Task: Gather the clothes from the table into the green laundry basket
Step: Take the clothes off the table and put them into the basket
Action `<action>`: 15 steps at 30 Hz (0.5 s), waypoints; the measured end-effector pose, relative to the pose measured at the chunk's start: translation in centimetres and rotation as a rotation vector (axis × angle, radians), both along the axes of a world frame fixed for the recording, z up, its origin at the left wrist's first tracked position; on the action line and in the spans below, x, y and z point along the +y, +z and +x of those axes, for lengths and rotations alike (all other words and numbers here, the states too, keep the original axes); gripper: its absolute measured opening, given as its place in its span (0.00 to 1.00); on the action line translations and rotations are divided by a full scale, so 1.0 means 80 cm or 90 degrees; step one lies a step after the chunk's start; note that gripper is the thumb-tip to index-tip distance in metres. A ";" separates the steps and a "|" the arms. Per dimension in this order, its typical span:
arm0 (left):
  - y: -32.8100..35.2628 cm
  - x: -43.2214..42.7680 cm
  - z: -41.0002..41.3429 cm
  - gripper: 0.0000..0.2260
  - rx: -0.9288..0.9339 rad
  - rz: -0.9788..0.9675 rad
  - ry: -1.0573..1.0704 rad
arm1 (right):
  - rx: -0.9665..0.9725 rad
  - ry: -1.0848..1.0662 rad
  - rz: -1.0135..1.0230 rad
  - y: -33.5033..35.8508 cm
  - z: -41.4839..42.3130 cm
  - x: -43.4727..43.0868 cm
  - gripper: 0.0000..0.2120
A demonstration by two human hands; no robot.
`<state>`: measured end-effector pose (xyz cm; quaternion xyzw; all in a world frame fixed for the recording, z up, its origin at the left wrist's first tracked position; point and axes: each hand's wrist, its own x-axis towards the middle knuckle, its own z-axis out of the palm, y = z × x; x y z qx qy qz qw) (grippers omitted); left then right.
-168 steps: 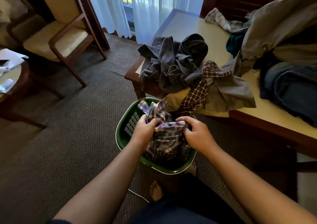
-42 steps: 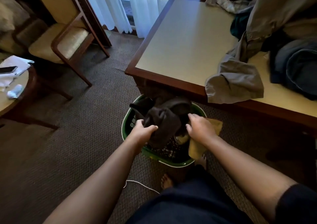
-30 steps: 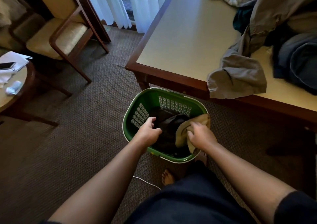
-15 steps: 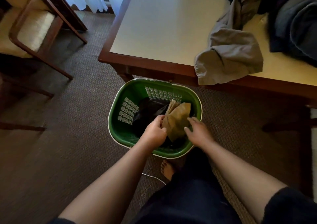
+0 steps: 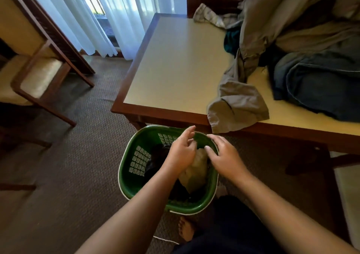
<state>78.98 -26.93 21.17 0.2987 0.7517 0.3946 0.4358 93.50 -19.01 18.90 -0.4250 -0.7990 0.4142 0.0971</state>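
Note:
The green laundry basket stands on the carpet at the table's near edge, holding dark clothes and a tan garment. My left hand and my right hand hover above the basket with loosely spread fingers and hold nothing. On the table a grey garment hangs over the front edge. Behind it lie a dark blue garment, a teal piece and a large beige-grey heap.
A wooden armchair with a cream cushion stands at the left. White curtains hang behind the table. My bare foot and a thin white cord are on the brown carpet below the basket.
Both hands pushed the dark clothes and the tan garment down into the basket, then let go and rose above it. The view has tilted up toward the table.

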 end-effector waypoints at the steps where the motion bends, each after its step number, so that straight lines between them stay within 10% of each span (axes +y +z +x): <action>1: 0.008 0.013 0.002 0.24 0.005 0.014 -0.001 | 0.007 -0.011 0.016 0.010 0.003 0.012 0.20; 8: 0.027 0.131 0.015 0.26 0.100 0.049 -0.019 | 0.053 -0.048 0.078 0.055 0.014 0.128 0.19; 15: -0.005 0.258 0.047 0.53 0.276 -0.170 -0.094 | 0.065 -0.017 0.121 0.087 0.031 0.288 0.19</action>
